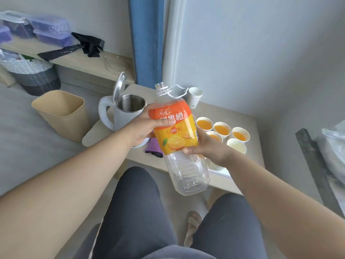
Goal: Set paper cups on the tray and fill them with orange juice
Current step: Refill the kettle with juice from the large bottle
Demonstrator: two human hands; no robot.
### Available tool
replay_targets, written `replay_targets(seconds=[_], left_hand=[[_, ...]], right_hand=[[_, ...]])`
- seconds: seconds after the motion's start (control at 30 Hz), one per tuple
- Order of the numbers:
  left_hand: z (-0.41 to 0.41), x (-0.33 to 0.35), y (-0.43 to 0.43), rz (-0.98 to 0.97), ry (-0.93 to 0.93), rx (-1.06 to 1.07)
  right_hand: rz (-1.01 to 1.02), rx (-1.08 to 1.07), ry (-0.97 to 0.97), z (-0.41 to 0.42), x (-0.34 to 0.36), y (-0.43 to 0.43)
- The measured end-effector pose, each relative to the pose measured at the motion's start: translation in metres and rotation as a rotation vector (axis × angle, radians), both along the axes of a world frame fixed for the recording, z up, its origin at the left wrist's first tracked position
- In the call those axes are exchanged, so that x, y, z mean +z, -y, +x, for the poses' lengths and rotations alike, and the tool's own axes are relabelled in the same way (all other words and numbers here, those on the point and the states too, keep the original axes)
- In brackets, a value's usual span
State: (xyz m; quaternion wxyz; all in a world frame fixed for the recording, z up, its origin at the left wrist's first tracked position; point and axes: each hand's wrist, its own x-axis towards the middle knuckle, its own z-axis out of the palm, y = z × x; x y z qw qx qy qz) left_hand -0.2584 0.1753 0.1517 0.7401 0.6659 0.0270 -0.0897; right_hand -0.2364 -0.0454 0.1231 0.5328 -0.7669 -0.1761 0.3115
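Grey-clad knees [138,212] fill the 6 o'clock foreground. Above them, at centre, both hands hold an uncapped orange juice bottle [179,139], tilted and apparently empty. The left hand [145,128] wraps its fingers round the upper label, and the right hand [203,146] grips the lower label. At the bottle's 3 o'clock, paper cups [222,128] cluster on the table [250,157], several holding juice and one pale cup [236,145] seemingly unfilled. Pouring looks nearly finished; that last cup likely needs more juice.

Clear glossy plastic bottle [186,172], matt paper cups [236,145], brushed-metal kettle interior [130,103], woven basket [31,71]
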Motion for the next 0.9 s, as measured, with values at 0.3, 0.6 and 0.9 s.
replay_targets(seconds=[0.3, 0.6, 0.9], left_hand=[[-0.007, -0.049, 0.036, 0.247, -0.024, -0.114], [-0.008, -0.074, 0.047, 0.351, -0.091, -0.084], [-0.008, -0.076, 0.048, 0.328, -0.108, -0.056]], right_hand=[[-0.316, -0.59, -0.17, -0.029, -0.089, 0.094], [-0.542, -0.698, -0.115, -0.03, -0.163, 0.069], [-0.644, -0.784, -0.023, -0.024, -0.181, 0.054]])
